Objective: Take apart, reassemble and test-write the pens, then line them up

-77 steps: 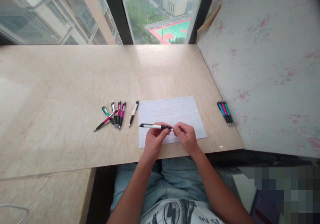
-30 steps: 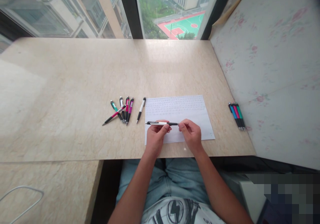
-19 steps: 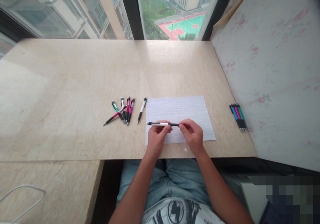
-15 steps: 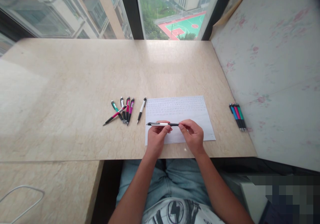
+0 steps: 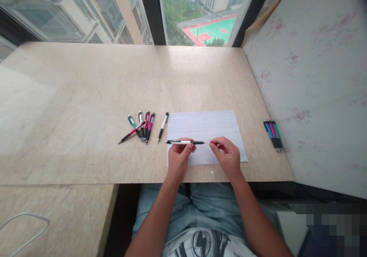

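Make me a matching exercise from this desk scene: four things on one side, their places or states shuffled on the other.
Things:
1. Left hand
2. Rectangular white paper sheet
3. Blue-and-black pen
4. Purple-and-black pen

Places or states:
A. Beside the white, pink-flowered wall
B. Holding a white-and-black pen
C. Lying left of the sheet
D. Marked with faint rows across its upper part

Pairs: 1-B, 2-D, 3-A, 4-C.

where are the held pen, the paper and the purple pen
Held pen [image 5: 185, 142], head view, on its white barrel.
Paper [image 5: 204, 133], head view, near its middle.
Purple pen [image 5: 150, 125], head view, on its barrel.
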The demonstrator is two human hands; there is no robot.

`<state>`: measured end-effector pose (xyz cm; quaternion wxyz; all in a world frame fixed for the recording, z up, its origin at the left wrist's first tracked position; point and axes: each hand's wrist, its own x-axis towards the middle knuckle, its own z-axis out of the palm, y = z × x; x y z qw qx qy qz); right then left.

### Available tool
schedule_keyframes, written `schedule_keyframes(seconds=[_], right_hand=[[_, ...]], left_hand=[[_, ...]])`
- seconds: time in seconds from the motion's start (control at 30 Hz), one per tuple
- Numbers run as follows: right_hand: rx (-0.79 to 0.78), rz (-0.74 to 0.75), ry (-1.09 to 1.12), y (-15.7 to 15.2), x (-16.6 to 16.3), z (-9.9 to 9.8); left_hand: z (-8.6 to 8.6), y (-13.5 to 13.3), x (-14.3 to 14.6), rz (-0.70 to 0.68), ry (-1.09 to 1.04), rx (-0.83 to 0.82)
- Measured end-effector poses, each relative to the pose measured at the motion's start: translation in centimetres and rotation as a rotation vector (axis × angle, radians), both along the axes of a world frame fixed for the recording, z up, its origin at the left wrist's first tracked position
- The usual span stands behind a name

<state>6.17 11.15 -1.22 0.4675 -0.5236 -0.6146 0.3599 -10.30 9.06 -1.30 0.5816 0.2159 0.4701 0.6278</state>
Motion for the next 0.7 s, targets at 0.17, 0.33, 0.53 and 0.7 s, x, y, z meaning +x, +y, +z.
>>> schedule_keyframes(seconds=[0.17,0.33,0.53,0.7], right_hand=[[-0.009,0.011,-0.139,0.1,0.0,-0.5],[0.025,-0.002,-0.183,0.4,-0.3,-0.6],[0.092,0.032,-0.279,1.8,-1.1,-0.5],[0.095,0.086,-0.37,2.7,-1.8,-0.7]], left_hand=[[0.4,-0.4,-0.7,0.016,0.042,-0.001],[-0.1,-1.2,-1.3,-0.003,0.119,-0.016],[-0.3,-1.7,-1.3,-0.039,0.202,0.007],[-0.4,-1.6,-1.3,0.01,0.147,0.005]])
